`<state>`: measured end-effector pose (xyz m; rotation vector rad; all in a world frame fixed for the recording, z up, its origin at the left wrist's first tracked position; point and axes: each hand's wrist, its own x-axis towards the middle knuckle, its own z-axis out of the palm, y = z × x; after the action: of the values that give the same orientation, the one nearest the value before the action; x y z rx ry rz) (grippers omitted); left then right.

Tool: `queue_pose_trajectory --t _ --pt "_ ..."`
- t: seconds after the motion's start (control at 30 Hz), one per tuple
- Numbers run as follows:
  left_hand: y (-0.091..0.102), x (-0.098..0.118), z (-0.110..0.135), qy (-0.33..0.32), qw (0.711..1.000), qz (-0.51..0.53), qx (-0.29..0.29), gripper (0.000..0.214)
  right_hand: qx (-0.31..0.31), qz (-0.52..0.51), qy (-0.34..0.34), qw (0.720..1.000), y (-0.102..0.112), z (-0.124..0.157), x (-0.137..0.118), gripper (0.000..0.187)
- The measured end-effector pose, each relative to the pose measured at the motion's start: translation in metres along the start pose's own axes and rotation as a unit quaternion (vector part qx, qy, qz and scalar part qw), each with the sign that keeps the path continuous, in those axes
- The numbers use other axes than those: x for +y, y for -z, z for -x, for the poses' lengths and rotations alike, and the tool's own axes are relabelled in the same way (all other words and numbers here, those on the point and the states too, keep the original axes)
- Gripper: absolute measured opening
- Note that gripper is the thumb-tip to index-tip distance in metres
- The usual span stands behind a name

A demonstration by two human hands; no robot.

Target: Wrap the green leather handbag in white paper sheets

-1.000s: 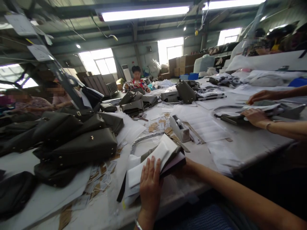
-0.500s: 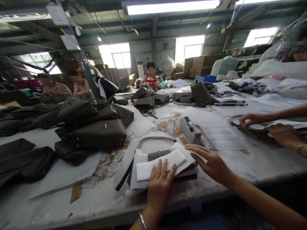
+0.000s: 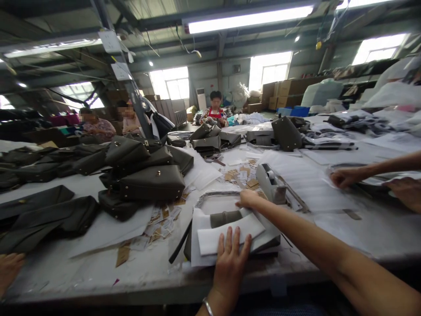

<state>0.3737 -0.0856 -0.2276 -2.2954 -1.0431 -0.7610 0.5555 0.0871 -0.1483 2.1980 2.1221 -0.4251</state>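
My left hand (image 3: pixel 230 259) lies flat with fingers spread on a white foam sheet (image 3: pixel 230 235) that wraps a dark olive bag piece (image 3: pixel 225 218) at the table's near edge. My right hand (image 3: pixel 249 199) reaches forward past the bundle, fingers curled, next to the grey tape dispenser (image 3: pixel 271 184) and the wrapped strap loop (image 3: pixel 213 195). What its fingers hold, if anything, I cannot make out.
A heap of dark olive handbags (image 3: pixel 144 175) lies to the left, with paper tags (image 3: pixel 164 217) scattered under it. More bags (image 3: pixel 210 140) stand farther back. Another person's hands (image 3: pixel 345 177) work at the right. People sit at the far end and left.
My right hand has moved from beside the bundle forward toward the tape dispenser and closed. The left hand stays flat on the foam sheet. The view has shifted left.
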Motion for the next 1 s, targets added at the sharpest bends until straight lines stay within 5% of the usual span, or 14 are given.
queue_pose_trajectory --t 0.17,0.33,0.63,0.83,1.0 --pt "-0.001 0.001 0.006 0.018 1.0 0.004 0.008 0.045 -0.055 0.01 -0.084 0.995 -0.008 -0.012 0.0 0.035" --pt "-0.002 0.001 0.004 0.024 0.999 0.019 0.013 0.044 -0.09 -0.058 -0.066 0.992 -0.005 -0.015 0.016 0.03" --pt "0.002 0.0 0.003 0.028 0.999 0.025 -0.014 0.046 -0.032 -0.262 -0.021 0.964 -0.008 -0.007 0.038 0.026" --pt "0.001 -0.002 0.002 0.022 0.999 0.015 -0.024 0.049 0.053 -0.422 0.052 0.904 0.006 0.014 0.037 0.073" --pt "0.002 -0.003 -0.001 0.02 0.999 0.01 -0.037 0.052 0.076 -0.484 0.132 0.862 0.012 0.052 0.041 0.087"
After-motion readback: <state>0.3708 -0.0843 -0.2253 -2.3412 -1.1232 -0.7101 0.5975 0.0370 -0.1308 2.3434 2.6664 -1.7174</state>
